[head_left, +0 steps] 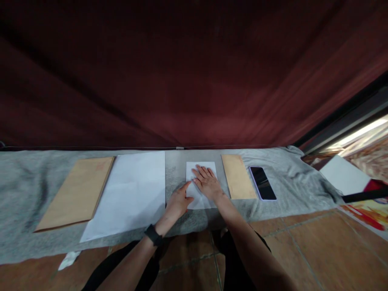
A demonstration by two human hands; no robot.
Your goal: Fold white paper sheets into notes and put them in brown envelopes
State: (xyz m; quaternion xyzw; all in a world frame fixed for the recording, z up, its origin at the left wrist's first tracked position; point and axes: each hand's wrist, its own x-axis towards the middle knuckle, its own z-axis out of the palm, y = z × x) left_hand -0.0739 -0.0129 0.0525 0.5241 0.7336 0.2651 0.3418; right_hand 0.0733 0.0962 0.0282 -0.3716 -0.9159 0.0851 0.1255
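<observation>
A small folded white sheet (201,167) lies on the grey cloth (30,182) in front of me. My right hand (207,181) rests flat on it with the fingers stretched out. My left hand (178,200) touches the sheet's left edge, fingers loosely curled with one fingertip on the paper, a black band on that wrist. Neither hand holds anything.
A large white sheet (130,190) and a big brown envelope (80,190) lie to the left. A narrow brown envelope (238,176) and a dark phone (262,182) lie to the right. A dark red curtain hangs behind. Tiled floor lies below, with a paper scrap (69,259).
</observation>
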